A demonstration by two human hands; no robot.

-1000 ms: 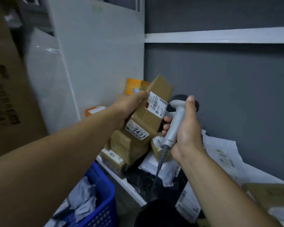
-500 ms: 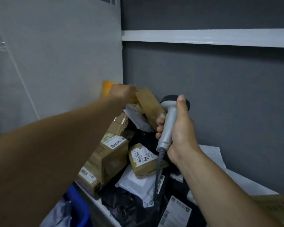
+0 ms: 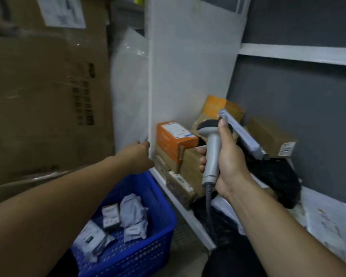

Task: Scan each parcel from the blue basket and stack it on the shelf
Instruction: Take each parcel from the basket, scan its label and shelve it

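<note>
Head view: a blue perforated plastic basket (image 3: 128,254) is recorded at lower left, just beside the front edge of the white shelf (image 3: 188,214). Crumpled grey mailer bags (image 3: 132,210) and small labelled packets (image 3: 110,216) lie in it. Brown cardboard parcels (image 3: 190,166) and an orange carton (image 3: 172,140) are stacked on the shelf. A grey handheld barcode scanner (image 3: 212,156) is held upright, the grip of the right hand (image 3: 230,162) wrapped fully round its handle. The left hand (image 3: 138,158) is extended above the basket, its grip loose and holding nothing.
</note>
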